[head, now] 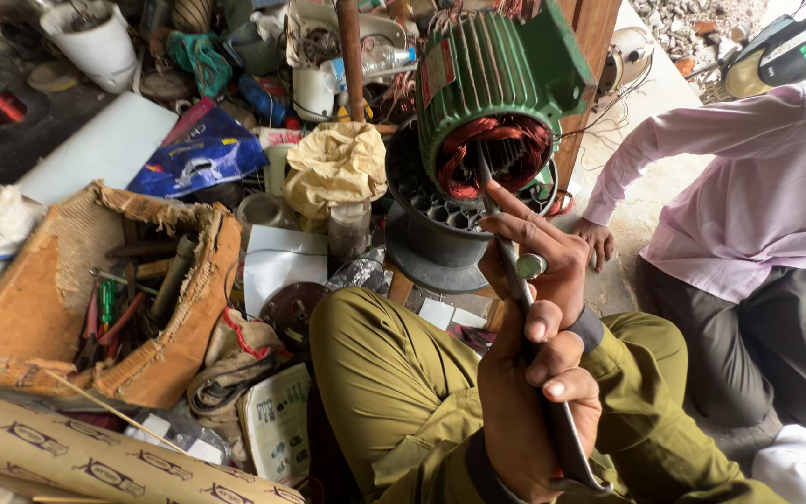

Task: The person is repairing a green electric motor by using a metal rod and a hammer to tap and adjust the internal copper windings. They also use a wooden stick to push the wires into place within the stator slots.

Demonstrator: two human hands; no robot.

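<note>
A green motor stator (496, 70) with red-brown copper windings (496, 154) faces me, tilted on the cluttered bench. A long flat metal tool (517, 280) runs from my lap up into the winding opening. My right hand (543, 252), wearing a ring, grips the tool just below the stator, fingers wrapped around it. My left hand (529, 411) holds the tool's lower end near my olive-green knee (375, 373). Both sleeves are olive.
Another person in a pink shirt (748, 187) sits at the right, a hand (595, 241) by the bench edge. A torn cardboard box (188, 317) of screwdrivers lies left. A white bucket (95, 42), blue bag (200, 157), yellow cloth (336, 166) and black ribbed housing (431, 233) crowd the bench.
</note>
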